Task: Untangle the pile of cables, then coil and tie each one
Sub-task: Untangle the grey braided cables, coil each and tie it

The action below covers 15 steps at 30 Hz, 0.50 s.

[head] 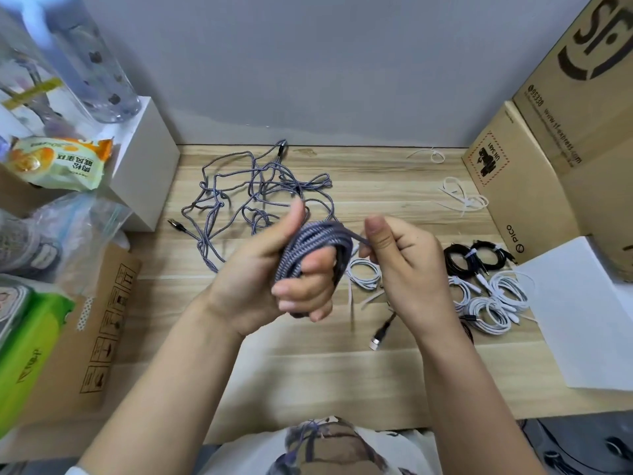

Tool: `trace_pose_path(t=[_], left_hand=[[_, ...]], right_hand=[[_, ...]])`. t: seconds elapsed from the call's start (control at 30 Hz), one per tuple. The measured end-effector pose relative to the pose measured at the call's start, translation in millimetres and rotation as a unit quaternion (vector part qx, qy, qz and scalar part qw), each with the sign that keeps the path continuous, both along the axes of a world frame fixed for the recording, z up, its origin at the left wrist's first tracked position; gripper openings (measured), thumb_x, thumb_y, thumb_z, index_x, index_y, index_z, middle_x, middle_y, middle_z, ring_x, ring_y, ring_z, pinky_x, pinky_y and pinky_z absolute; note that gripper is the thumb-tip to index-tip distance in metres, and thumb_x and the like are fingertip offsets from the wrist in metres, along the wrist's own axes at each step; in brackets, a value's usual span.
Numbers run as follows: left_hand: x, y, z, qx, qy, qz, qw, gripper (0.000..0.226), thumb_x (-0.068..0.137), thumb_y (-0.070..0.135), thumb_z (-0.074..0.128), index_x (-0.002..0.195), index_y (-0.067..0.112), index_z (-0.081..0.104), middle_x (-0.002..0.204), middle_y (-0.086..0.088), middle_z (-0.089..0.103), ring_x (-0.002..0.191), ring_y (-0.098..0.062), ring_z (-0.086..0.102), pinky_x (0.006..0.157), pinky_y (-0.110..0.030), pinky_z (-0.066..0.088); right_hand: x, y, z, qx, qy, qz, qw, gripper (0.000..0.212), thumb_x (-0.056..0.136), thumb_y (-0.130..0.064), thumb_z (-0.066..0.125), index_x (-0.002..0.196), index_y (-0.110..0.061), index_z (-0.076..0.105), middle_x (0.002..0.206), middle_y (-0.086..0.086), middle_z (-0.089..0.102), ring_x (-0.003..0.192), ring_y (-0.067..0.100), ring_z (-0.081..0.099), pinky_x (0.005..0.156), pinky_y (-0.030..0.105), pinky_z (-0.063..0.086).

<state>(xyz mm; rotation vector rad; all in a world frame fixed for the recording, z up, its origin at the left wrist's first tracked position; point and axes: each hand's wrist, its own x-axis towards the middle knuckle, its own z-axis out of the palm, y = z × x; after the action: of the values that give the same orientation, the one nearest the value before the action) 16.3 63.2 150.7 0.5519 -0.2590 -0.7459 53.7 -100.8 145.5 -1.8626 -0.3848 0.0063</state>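
My left hand (267,269) grips a thick coil of grey-purple braided cable (308,245) wound around its fingers above the middle of the wooden table (308,365). My right hand (400,258) pinches a strand of that same cable just right of the coil. The cable's metal plug (376,341) hangs below my right hand. A tangled pile of grey-purple braided cable (253,197) lies on the table behind my hands. A coiled white cable (366,274) lies between my hands, partly hidden.
Tied black coils (476,258) and tied white coils (493,303) lie at the right. Loose white zip ties (462,197) sit at the back right. Cardboard boxes (548,159) wall the right side; a white box (147,159), bags and a flat carton (96,330) crowd the left.
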Motion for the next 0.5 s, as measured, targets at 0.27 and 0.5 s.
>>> trace_pose_path(t=[0.27,0.5], left_hand=[[2.8,5.6,7.5,-0.189,0.035,0.139,0.972,0.054,0.096,0.050,0.032,0.088,0.001,0.054,0.053,-0.006,0.041,0.052,-0.021,0.037,0.073,-0.034,0.041],[9.8,-5.9,7.9,0.110,0.010,0.366,0.924,0.064,0.093,0.053,0.021,0.118,0.004,0.052,0.057,0.003,0.047,0.054,-0.011,0.047,0.074,-0.028,0.048]], right_hand=[[-6.4,0.0,-28.1,-0.109,0.106,0.026,0.988,0.044,0.089,-0.056,0.033,0.061,-0.029,0.053,0.049,-0.012,0.048,0.051,0.006,0.042,0.058,0.035,0.037],[-29.8,8.4,2.9,-0.377,0.050,0.211,0.900,0.023,0.099,-0.038,0.038,0.093,-0.026,0.056,0.085,-0.006,0.062,0.093,0.023,0.056,0.068,0.032,0.032]])
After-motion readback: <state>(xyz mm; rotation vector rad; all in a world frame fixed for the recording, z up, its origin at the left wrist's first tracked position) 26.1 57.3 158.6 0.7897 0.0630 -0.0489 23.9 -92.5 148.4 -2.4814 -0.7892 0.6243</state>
